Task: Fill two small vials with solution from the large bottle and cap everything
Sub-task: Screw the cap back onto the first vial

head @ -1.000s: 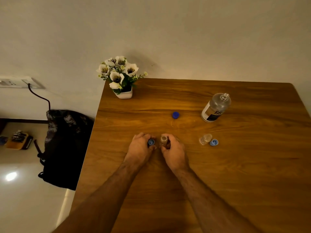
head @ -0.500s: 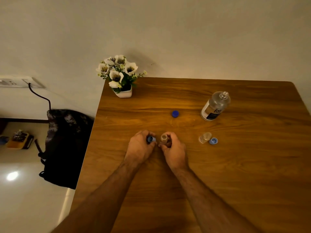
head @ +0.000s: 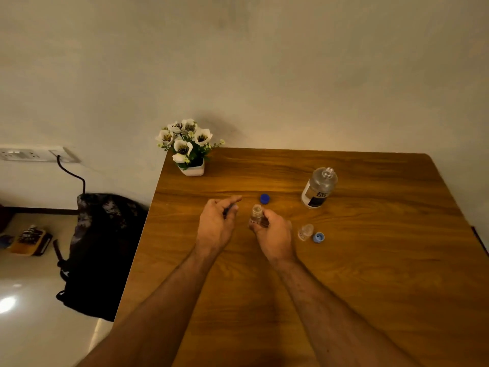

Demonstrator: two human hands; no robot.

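My right hand (head: pixel 274 235) grips a small open vial (head: pixel 256 214) and holds it upright above the wooden table (head: pixel 370 260). My left hand (head: pixel 215 223) is raised to its left and pinches a small cap (head: pixel 230 207), mostly hidden by the fingers. The large clear bottle (head: pixel 318 188) with a dark label stands uncapped at the right rear. A dark blue cap (head: pixel 264 198) lies on the table just beyond the held vial. A second small open vial (head: pixel 305 232) stands right of my right hand, with a light blue cap (head: pixel 318 237) next to it.
A white pot of white flowers (head: pixel 189 149) stands at the table's far left corner by the wall. A dark bag (head: pixel 103 250) sits on the floor left of the table, under a wall socket with a cable (head: pixel 71 174).
Both hands have lifted off the table. The right hand raised the vial, and the left hand carried the small cap up and slightly left, away from the vial.
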